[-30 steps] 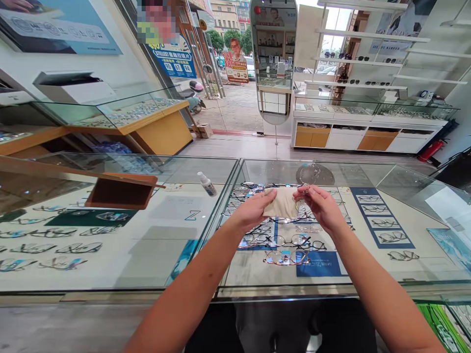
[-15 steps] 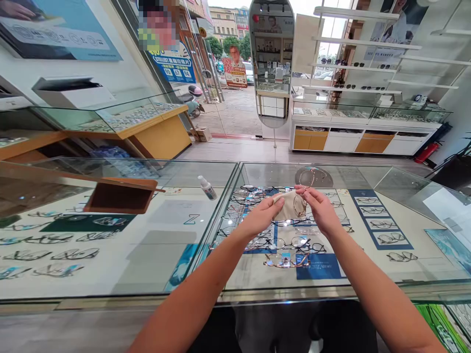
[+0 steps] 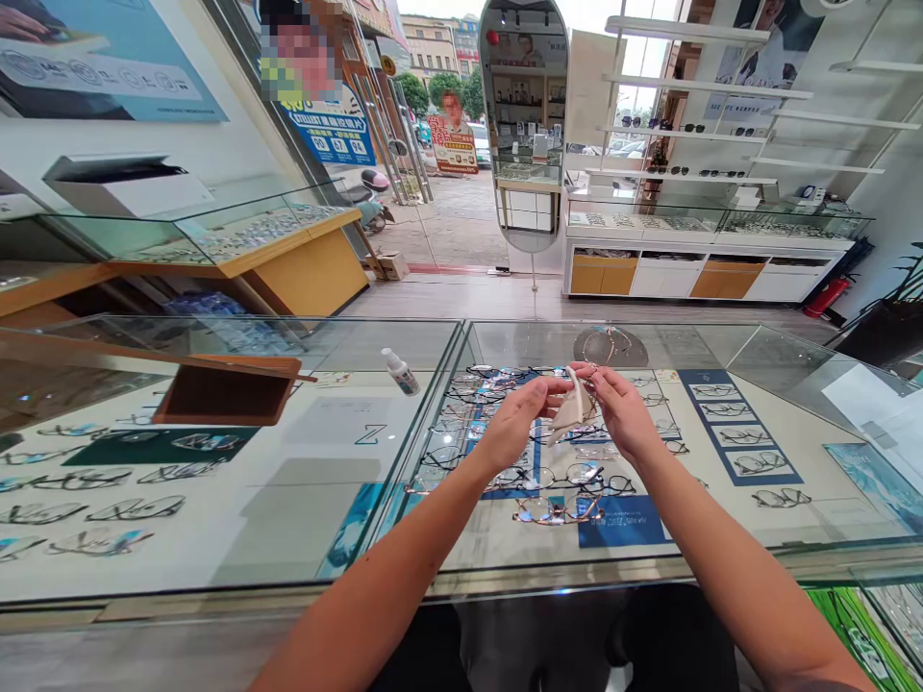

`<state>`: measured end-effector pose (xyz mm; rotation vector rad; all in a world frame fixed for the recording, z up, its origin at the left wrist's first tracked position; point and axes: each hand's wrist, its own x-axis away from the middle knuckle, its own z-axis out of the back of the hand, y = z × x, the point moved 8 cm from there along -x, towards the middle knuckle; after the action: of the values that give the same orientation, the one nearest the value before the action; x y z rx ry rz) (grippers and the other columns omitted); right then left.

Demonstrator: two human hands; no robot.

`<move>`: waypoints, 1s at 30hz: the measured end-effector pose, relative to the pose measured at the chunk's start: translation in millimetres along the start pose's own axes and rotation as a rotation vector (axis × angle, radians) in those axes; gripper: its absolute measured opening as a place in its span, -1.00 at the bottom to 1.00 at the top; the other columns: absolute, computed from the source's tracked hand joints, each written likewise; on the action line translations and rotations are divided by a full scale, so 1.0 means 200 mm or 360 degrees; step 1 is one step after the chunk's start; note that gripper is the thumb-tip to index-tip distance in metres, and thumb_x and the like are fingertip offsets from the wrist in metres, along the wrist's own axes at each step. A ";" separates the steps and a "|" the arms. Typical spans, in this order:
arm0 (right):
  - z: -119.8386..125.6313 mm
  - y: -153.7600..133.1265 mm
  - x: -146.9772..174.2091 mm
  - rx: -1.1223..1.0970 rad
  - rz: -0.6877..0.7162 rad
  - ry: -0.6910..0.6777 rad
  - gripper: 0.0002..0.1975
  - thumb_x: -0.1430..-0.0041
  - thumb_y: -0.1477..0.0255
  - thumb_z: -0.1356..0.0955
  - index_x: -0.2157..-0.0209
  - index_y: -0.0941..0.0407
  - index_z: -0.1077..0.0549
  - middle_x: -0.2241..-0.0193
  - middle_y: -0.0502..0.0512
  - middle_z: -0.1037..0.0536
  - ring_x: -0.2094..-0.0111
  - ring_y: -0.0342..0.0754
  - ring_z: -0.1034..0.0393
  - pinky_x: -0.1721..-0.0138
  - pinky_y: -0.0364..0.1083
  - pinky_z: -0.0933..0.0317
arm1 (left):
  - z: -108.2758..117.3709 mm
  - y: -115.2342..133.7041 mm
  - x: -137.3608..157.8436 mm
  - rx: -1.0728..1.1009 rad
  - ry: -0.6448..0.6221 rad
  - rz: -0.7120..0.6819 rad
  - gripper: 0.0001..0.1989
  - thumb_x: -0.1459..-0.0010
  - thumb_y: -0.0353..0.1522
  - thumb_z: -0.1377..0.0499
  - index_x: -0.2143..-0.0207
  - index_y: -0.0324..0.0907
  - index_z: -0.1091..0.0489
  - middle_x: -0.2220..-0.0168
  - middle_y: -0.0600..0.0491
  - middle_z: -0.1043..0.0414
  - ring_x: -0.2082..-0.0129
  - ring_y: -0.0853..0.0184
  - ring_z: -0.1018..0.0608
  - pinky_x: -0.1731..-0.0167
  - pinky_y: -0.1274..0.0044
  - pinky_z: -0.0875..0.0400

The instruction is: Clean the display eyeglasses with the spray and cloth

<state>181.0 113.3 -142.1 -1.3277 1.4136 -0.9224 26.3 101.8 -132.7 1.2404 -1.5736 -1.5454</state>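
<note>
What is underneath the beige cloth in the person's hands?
Below the cloth, many eyeglass frames show in the glass display case. Whatever lies directly behind the cloth is covered; any lens within its folds is hidden too.

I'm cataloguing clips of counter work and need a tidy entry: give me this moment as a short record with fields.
Left hand: fingers of the left hand on a beige cloth
Right hand: the right hand pinches thin-framed glasses, beside the cloth
Hand position: close together, above the glass display counter
Under the glass: rows of displayed eyeglasses
On the counter, left: white bottle; brown tray-like item
Background: oval mirror; red fire extinguisher
Unclear: how much of the glasses the cloth covers
</note>
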 end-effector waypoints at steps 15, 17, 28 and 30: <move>-0.13 0.04 0.07 -0.0229 -0.0225 -0.0197 -0.55 -0.06 -0.04 -0.57 0.16 -0.02 -0.69 -0.01 0.08 -0.70 0.05 0.06 -0.53 0.01 -0.03 -0.37 | -0.05 -0.15 0.00 0.0298 0.0061 0.0323 -0.30 0.09 0.06 -0.55 0.09 -0.23 -0.49 0.30 -0.02 -0.66 0.36 0.31 -0.62 0.34 0.54 -0.47; -0.13 0.04 0.07 -0.0220 -0.0229 -0.0207 -0.55 -0.07 -0.05 -0.57 0.15 -0.03 -0.70 0.00 0.08 -0.70 0.09 0.05 -0.53 0.05 -0.04 -0.37 | -0.06 -0.16 0.00 0.0288 0.0042 0.0339 -0.27 0.07 0.12 -0.52 0.08 -0.25 -0.54 0.32 -0.02 -0.64 0.39 0.33 -0.60 0.37 0.55 -0.44; -0.18 0.08 0.09 -0.0291 -0.0277 -0.0290 -0.51 -0.02 -0.08 -0.58 0.15 -0.03 -0.69 0.02 0.08 -0.71 0.02 0.11 -0.57 -0.04 0.03 -0.41 | -0.06 -0.12 0.01 0.0141 0.0051 0.0256 -0.34 0.25 -0.05 -0.62 0.17 -0.25 -0.58 0.32 0.06 -0.55 0.38 0.36 -0.51 0.33 0.54 -0.38; -0.18 0.08 0.09 -0.0273 -0.0262 -0.0317 -0.51 -0.04 -0.08 -0.58 0.14 -0.03 -0.69 0.00 0.09 -0.70 -0.03 0.12 -0.57 -0.09 0.04 -0.40 | -0.06 -0.11 0.01 0.0079 0.0071 0.0183 -0.38 0.22 -0.05 -0.61 0.21 -0.24 -0.56 0.35 0.08 -0.53 0.39 0.36 -0.50 0.35 0.55 -0.36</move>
<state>142.6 93.9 -151.0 -1.6371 1.2655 -0.7631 40.8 97.5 -151.9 1.1815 -1.6337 -1.4054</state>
